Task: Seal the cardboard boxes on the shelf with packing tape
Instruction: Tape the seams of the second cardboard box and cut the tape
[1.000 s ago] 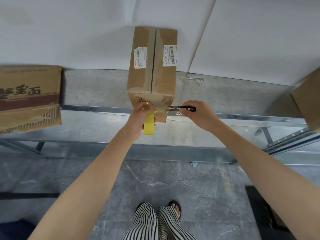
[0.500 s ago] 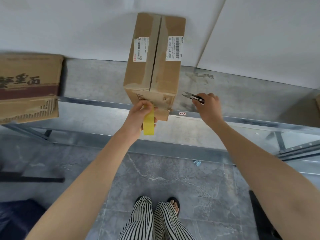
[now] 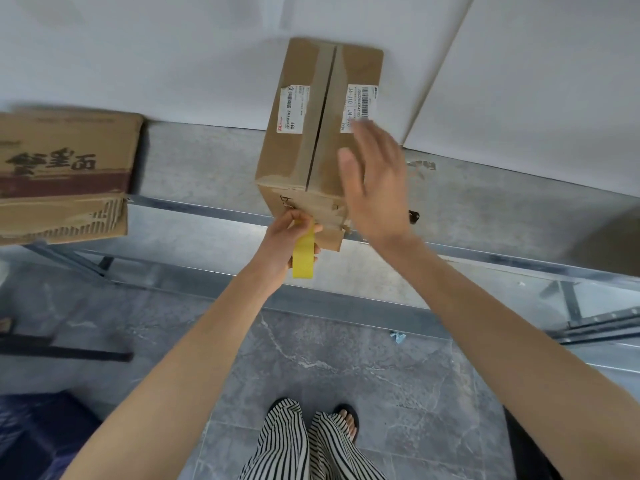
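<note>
The cardboard box (image 3: 298, 140) stands on the shelf (image 3: 194, 168) with its far end against the white wall and its near end overhanging the front rail. This position exposes the front face, so that tape can be carried over the top edge and down that face. A paler band follows the centre seam (image 3: 320, 116) between the two top flaps and reads as tape already laid there. The left hand (image 3: 280, 244) has its fingers curled round the yellow tape roll (image 3: 303, 254). It holds the roll edge-on against the lower part of the front face, which appears to keep the tape end anchored and under tension. The right hand (image 3: 374, 188) is spread flat with straight fingers, holds nothing, and lies over the right-hand flap near the front corner. Motion blur prevents confirmation that it touches the cardboard. The likely purpose of this posture is to press the tape down or to steady the box against the pull of the roll. A small dark object (image 3: 414, 216) lies on the shelf just right of that hand and is too small to identify. A second cardboard box (image 3: 62, 174), with a torn front edge, sits well apart to the left on the same shelf.
</note>
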Available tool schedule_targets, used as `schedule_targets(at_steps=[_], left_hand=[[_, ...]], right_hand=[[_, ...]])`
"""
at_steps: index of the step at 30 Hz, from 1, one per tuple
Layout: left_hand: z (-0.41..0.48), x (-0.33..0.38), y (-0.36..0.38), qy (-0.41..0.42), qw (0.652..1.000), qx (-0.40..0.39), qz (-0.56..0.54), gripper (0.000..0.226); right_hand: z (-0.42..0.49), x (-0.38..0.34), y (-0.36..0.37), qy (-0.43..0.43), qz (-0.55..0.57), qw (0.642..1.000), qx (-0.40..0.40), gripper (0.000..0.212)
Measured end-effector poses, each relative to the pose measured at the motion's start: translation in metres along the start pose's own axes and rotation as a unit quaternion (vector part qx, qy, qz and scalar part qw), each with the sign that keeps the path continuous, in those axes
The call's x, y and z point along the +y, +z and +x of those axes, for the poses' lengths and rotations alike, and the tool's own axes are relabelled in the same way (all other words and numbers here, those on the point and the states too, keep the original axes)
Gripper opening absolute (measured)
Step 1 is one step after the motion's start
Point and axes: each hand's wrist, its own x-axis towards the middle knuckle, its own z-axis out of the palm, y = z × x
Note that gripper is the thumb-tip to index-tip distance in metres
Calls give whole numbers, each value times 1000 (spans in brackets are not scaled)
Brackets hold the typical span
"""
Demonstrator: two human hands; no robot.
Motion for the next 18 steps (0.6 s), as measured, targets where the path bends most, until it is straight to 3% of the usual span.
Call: schedule_targets(at_steps=[4, 7, 12, 15, 18], left_hand=[[-4, 0, 0, 11, 1000, 1, 6, 7], [-10, 0, -4, 6, 1000, 13, 3, 14], [-29, 0, -15, 13, 1000, 27, -3, 17], [-42, 3, -18, 27, 999, 38, 12, 16], [-55, 9, -17, 44, 998, 45, 27, 16]], right_hand=[[-12, -11, 11, -162, -134, 973, -91, 49], [-16, -1, 13, -217, -224, 946, -85, 43], [-16, -2, 14, -226, -330, 909, -122, 47], [-17, -5, 9, -200, -412, 867, -198, 70], [-13, -11, 1, -191, -396, 857, -268, 82]])
